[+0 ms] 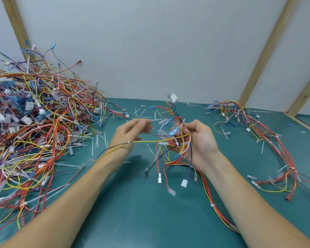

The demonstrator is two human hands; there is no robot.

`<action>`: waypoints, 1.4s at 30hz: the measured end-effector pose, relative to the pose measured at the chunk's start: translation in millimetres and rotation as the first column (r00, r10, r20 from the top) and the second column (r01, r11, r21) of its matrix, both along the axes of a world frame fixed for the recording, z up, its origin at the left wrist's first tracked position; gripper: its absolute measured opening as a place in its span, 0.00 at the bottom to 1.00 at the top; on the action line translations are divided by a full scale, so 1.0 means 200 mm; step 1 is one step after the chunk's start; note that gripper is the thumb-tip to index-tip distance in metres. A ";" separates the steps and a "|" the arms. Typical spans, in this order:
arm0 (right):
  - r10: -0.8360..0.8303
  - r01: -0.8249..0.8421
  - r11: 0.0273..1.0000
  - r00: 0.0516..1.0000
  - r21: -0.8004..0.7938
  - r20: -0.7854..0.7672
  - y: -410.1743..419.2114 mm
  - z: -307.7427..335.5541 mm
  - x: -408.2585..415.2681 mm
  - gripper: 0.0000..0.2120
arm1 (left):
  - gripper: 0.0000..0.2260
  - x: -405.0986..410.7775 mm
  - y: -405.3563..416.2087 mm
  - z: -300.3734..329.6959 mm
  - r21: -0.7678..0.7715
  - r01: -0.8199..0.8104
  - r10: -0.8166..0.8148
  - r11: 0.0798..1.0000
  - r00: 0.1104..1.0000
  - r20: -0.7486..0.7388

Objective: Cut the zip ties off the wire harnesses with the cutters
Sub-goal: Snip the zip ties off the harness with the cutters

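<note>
Fingers (183, 128) of the right hand (199, 140) are curled round a bunched wire harness (175, 138), gripping it above the table with the palm turned toward the camera; a white connector (173, 97) stands up above those fingers, and two more white connectors (184, 183) dangle below the palm on red and blue leads. A white zip tie (177, 144) binds the bundle just beside the right palm. From that grip a yellow wire (150, 141) and a dark one run across to the left hand (132, 130), passing under its loosely bent fingers (143, 125); the blur there makes it impossible to tell whether those fingers pinch a wire or hold nothing. A second small white tie (128, 142) sits on the yellow wire near the left wrist. Below the right wrist, the harness's long tail (217, 212) trails along the teal table (132, 212), with one more white tie on it. Beyond the right hand's fingers, well apart, lie a few loose harnesses (268, 140) in one sprawl. Well beyond the left hand's fingers rises one large heap of harnesses (30, 131), too tangled to count. Cut tie pieces (97, 142) lie scattered on the table between the heap and both hands, many of them. No cutters can be made out.
</note>
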State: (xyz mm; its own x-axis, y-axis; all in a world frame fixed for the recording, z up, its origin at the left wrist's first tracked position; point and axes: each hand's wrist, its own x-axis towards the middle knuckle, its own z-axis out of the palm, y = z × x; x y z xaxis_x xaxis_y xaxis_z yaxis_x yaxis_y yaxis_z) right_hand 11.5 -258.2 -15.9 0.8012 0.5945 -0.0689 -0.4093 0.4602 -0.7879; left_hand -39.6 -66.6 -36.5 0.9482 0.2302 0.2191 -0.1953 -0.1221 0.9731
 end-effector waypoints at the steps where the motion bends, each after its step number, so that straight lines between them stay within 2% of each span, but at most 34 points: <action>1: 0.002 -0.001 0.999 1.000 0.046 -0.019 0.00 0.00 0.00 0.09 | 0.14 -0.01 -0.02 0.00 0.027 0.107 -0.106 0.994 0.993 -0.044; 3: 0.010 -0.003 0.992 0.999 0.126 -0.053 -0.02 0.01 0.01 0.08 | 0.16 -0.04 -0.05 -0.01 0.052 0.258 -0.252 0.965 0.962 -0.101; 5: 0.004 0.014 0.981 0.995 0.194 -0.095 -0.03 0.02 0.03 0.13 | 0.14 -0.05 -0.06 -0.01 0.003 0.374 -0.372 0.927 0.922 -0.107; 8: -0.103 0.139 0.963 0.982 0.232 -0.160 -0.06 0.03 0.07 0.13 | 0.09 -0.04 -0.03 0.00 -0.143 0.396 -0.407 0.907 0.912 -0.052; 10: -0.235 0.269 0.947 0.952 0.173 -0.196 -0.08 0.01 0.10 0.10 | 0.08 0.00 0.01 0.01 -0.398 0.248 -0.276 0.883 0.961 -0.013; 12: -0.315 0.346 0.929 0.925 0.130 -0.213 -0.10 0.00 0.13 0.11 | 0.10 0.03 0.08 0.00 -0.630 0.027 -0.088 0.776 0.994 -0.065; 14: -0.366 0.394 0.911 0.908 0.119 -0.205 -0.11 -0.01 0.15 0.12 | 0.12 0.04 0.14 -0.01 -0.728 -0.207 0.105 0.654 0.977 -0.183; 15: -0.403 0.424 0.900 0.898 0.100 -0.178 -0.12 0.00 0.15 0.14 | 0.13 0.05 0.17 -0.02 -0.729 -0.319 0.208 0.606 0.948 -0.241; 17: -0.498 0.501 0.864 0.865 0.043 -0.060 -0.12 0.00 0.16 0.17 | 0.14 0.05 0.20 -0.03 -0.635 -0.499 0.433 0.590 0.859 -0.273; 18: -0.541 0.541 0.841 0.841 0.027 0.014 -0.12 0.00 0.15 0.18 | 0.12 0.05 0.21 -0.02 -0.540 -0.557 0.539 0.631 0.815 -0.211; 19: -0.574 0.576 0.817 0.814 0.002 0.092 -0.11 0.00 0.15 0.18 | 0.10 0.04 0.21 0.00 -0.414 -0.585 0.608 0.698 0.789 -0.088; 20: -0.597 0.613 0.789 0.780 -0.043 0.188 -0.09 -0.01 0.14 0.19 | 0.09 0.04 0.19 0.02 -0.269 -0.565 0.601 0.780 0.796 0.072; 21: -0.603 0.658 0.746 0.734 -0.104 0.313 -0.08 -0.01 0.14 0.20 | 0.09 0.03 0.15 0.03 -0.111 -0.502 0.514 0.857 0.831 0.212; 22: -0.572 0.700 0.696 0.676 -0.161 0.464 -0.07 -0.02 0.13 0.20 | 0.10 0.02 0.09 0.03 0.039 -0.419 0.392 0.907 0.876 0.281; 24: -0.407 0.737 0.643 0.560 -0.209 0.721 -0.04 -0.03 0.10 0.14 | 0.15 -0.01 -0.05 -0.01 0.241 -0.217 0.153 0.946 0.954 0.260; 26: -0.251 0.718 0.663 0.479 -0.211 0.841 -0.01 -0.04 0.07 0.11 | 0.19 -0.03 -0.14 -0.06 0.340 -0.046 -0.023 0.939 0.980 0.197; 29: -0.156 0.717 0.666 0.404 -0.206 0.902 0.02 -0.05 0.02 0.11 | 0.21 -0.03 -0.14 -0.11 0.367 0.032 -0.108 0.930 0.976 0.188; 32: -0.188 0.722 0.666 0.405 -0.187 0.895 0.04 -0.05 0.00 0.10 | 0.23 -0.02 -0.10 -0.11 0.341 -0.010 -0.066 0.940 0.975 0.211; 35: -0.298 0.745 0.651 0.427 -0.145 0.854 0.03 -0.04 0.00 0.09 | 0.26 -0.01 -0.12 -0.11 0.271 -0.207 0.140 0.940 0.959 0.246; 37: -0.347 0.764 0.632 0.430 -0.131 0.833 0.02 -0.04 0.00 0.09 | 0.26 -0.01 -0.11 -0.10 0.242 -0.383 0.306 0.892 0.903 0.302; 39: -0.368 0.776 0.619 0.425 -0.123 0.827 0.02 -0.04 0.00 0.09 | 0.20 -0.02 -0.09 -0.08 0.217 -0.475 0.361 0.853 0.836 0.413; 42: -0.329 0.772 0.618 0.426 -0.149 0.843 0.04 -0.06 -0.01 0.09 | 0.09 -0.04 -0.09 -0.04 0.258 -0.441 0.260 0.859 0.812 0.523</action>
